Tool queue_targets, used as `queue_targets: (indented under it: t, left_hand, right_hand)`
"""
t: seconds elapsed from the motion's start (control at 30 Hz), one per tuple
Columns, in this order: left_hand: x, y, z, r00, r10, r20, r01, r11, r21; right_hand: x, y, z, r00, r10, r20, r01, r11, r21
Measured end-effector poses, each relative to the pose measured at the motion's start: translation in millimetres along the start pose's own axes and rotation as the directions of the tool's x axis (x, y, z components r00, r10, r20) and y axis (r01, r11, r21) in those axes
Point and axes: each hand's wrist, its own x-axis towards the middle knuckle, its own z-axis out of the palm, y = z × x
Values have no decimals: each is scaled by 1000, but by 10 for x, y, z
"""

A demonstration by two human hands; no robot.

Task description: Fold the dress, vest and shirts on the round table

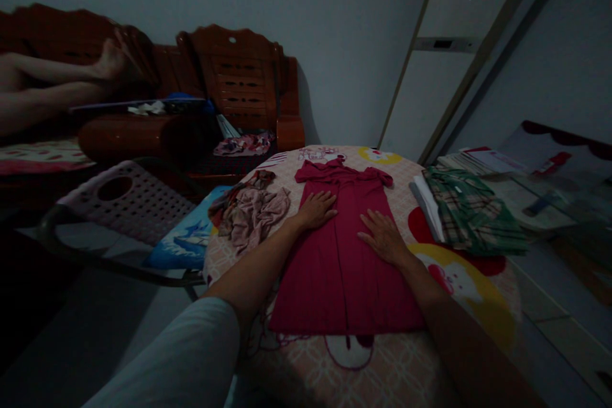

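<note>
Touching a magenta dress (348,268) are both hands (315,211) (385,240).

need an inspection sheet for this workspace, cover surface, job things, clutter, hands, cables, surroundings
Surface: pale pink patterned tablecloth printed with cartoon figures, rounded edge
Job's things: magenta short-sleeved cloth garment, spread out, sleeves at the far end
Clutter: crumpled pinkish and brown patterned fabric pile on the left; folded green plaid cloth on the right
Hands: left hand and right hand rest open on the garment
Cables: nothing seen
Surroundings: pink woven chair with blue printed cushion; reddish-brown wooden seat; another person's bare legs
</note>
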Motion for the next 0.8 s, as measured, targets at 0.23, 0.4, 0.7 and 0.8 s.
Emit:
queue_targets:
  t: [0.23, 0.4, 0.7, 0.8]
  left_hand:
    - [-13, 1, 16, 998, -24, -51, 22, 999, -42]
    - [-1, -13, 20, 1000, -4, 3, 4, 1000, 5]
    - [-18, 0, -2, 1000, -16, -26, 15, 999, -38]
    - [-11, -3, 3, 1000, -2, -6, 2, 1000, 1]
  right_hand:
    - [-6, -5, -24, 999, -5, -45, 7, 999, 50]
    - [-7, -21, -27, 1000, 0, -7, 0, 1000, 7]
    - [-7, -20, -36, 1000, -12, -11, 12, 1000, 12]
    - [-5, -9, -26, 1000, -2, 5, 2, 1000, -2]
